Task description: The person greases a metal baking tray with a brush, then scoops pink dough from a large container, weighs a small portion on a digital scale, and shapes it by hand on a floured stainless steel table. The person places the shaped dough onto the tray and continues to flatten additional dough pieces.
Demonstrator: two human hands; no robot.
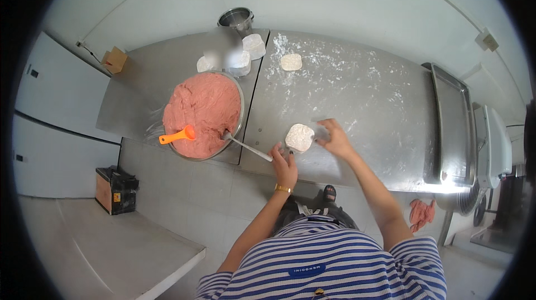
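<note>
A squarish, flour-dusted stack of pale wrappers (pixel 300 137) lies near the front of the steel table, with what looks like clear plastic film around its sides. My left hand (pixel 283 167) is at its near left edge, fingers curled against the film. On the other side, my right hand (pixel 336 139) pinches a see-through flap of film beside the stack. A wide metal bowl (pixel 244 111) heaped with pink ground-meat mix (pixel 205 99) stands to the left. In the mix rests an orange scoop (pixel 177 135); a metal spoon handle (pixel 251 148) sticks out toward my left hand.
Another pale wrapper piece (pixel 291 62) lies on floury steel farther back. Several white stacks (pixel 254 46) stand behind the bowl, near a metal pot (pixel 236 20). Metal trays (pixel 453 127) line the table's right end. A black box (pixel 117 190) sits on the floor at left.
</note>
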